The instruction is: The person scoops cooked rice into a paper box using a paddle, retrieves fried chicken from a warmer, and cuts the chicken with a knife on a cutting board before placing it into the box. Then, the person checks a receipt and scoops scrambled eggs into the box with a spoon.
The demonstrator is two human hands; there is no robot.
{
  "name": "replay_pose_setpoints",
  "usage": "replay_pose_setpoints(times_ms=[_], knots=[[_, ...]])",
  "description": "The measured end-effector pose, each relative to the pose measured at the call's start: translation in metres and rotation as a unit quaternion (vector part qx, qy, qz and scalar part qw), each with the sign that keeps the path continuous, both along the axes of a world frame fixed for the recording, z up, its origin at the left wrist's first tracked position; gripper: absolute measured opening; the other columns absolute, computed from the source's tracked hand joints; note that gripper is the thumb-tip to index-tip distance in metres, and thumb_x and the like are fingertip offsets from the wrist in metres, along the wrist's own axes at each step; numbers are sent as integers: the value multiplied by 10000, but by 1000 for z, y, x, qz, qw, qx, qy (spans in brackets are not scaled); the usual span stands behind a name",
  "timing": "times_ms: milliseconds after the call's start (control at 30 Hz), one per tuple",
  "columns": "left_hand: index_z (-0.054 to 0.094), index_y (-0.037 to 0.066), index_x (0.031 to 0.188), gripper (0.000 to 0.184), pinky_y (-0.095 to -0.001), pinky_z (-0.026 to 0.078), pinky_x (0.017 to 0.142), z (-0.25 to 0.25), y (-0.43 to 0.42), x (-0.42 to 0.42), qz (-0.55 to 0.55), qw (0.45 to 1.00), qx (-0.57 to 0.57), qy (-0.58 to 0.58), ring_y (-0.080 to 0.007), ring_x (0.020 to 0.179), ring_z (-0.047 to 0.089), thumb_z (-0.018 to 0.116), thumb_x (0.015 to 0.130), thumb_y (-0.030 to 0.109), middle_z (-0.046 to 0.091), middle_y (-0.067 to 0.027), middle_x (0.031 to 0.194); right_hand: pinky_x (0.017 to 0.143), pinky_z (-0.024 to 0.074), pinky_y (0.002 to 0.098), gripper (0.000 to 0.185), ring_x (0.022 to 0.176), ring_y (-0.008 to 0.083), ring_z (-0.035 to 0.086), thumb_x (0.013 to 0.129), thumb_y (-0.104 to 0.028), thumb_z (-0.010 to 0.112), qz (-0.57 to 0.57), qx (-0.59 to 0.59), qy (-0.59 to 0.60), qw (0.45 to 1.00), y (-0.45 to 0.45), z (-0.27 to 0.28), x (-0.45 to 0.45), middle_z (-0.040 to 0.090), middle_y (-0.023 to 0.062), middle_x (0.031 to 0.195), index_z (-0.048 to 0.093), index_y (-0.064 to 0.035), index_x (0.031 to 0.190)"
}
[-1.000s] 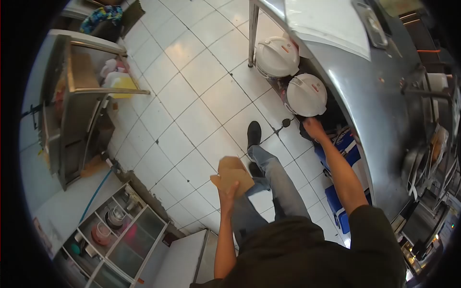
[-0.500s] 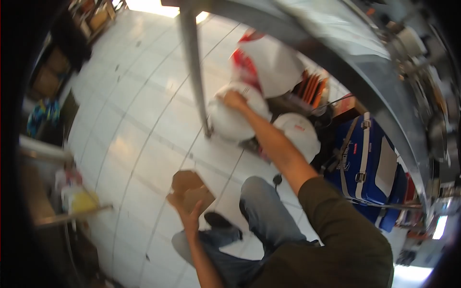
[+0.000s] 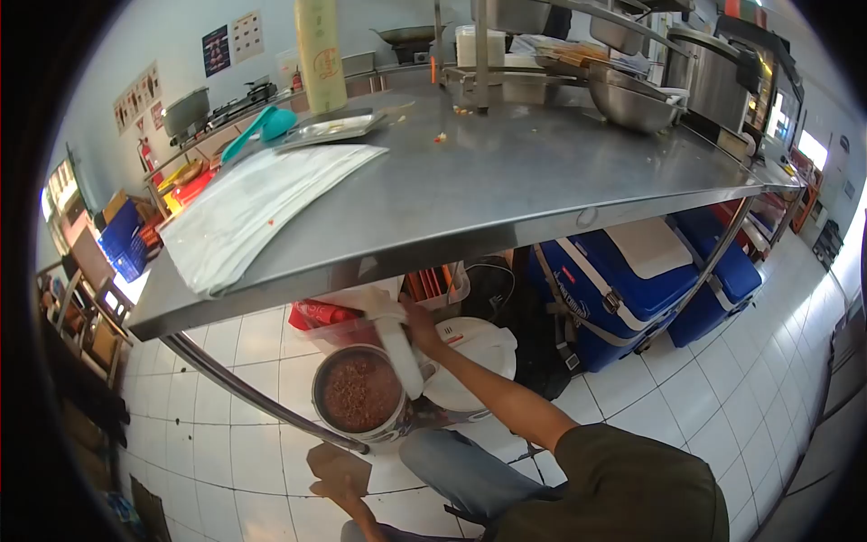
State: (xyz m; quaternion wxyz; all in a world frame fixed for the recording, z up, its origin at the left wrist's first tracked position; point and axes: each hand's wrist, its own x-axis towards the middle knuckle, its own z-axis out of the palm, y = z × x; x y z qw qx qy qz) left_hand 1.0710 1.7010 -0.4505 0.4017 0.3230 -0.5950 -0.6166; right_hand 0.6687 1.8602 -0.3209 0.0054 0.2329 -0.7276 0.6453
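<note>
My right hand [image 3: 420, 329] grips a white bucket lid [image 3: 398, 354], tipped up on edge beside an uncovered round bucket [image 3: 315, 406] under the table. Inside the bucket lies reddish-brown, crumbly food [image 3: 359, 388]; its exact kind I cannot tell. Low at the front, my left hand [image 3: 343, 497] is closed on a brown paper food box [image 3: 338, 464], held over the floor near my knee. A second bucket with its white lid on [image 3: 477, 369] stands just right of the uncovered one.
The steel table [image 3: 506, 185] overhangs the buckets, with a leg [image 3: 262, 395] close to the uncovered one. White sheets [image 3: 257, 212] lie on top. Blue cooler boxes [image 3: 601, 312] stand to the right. A clear bin [image 3: 442, 294] and red packaging [image 3: 323, 313] sit behind.
My right hand has lifted the lid off the bucket and tilted it upright, exposing the food. The view has swung up to show the tabletop. My left hand still holds the box.
</note>
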Motion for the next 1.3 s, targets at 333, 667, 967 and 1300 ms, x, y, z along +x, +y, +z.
replay_pose_setpoints(times_ms=[333, 667, 967, 1300], knots=[[444, -44, 1380, 604, -398, 404, 1055, 39, 31, 11, 39, 999, 22, 27, -276, 1240, 502, 660, 920, 283, 505, -178, 1367, 1107, 286, 381, 489, 1307, 291, 414, 1033, -353, 388, 35, -236, -229, 944, 37, -5, 17, 427, 149, 1431, 463, -29, 1391], [384, 62, 1462, 723, -420, 437, 1005, 287, 115, 246, 234, 927, 284, -77, -228, 1260, 481, 645, 917, 459, 485, -97, 1403, 804, 500, 529, 329, 954, 454, 611, 1004, -226, 442, 29, 535, -48, 843, 180, 56, 157, 604, 292, 1066, 592, 27, 1152], [421, -54, 1403, 742, -366, 504, 945, 423, 327, 372, 260, 863, 328, -285, -249, 1125, 584, 784, 842, 268, 534, -169, 1340, 853, 520, 466, 371, 939, 371, 674, 903, -338, 520, 169, 651, -239, 701, 303, 208, 288, 710, 210, 940, 690, -12, 852], [277, -89, 1306, 838, -385, 527, 947, 488, 290, 381, 382, 814, 388, -202, -301, 1123, 563, 833, 783, 258, 507, -234, 1236, 644, 546, 363, 240, 624, 221, 672, 901, -256, 577, 398, 409, -114, 813, 45, 401, 240, 700, 124, 739, 667, -33, 905]])
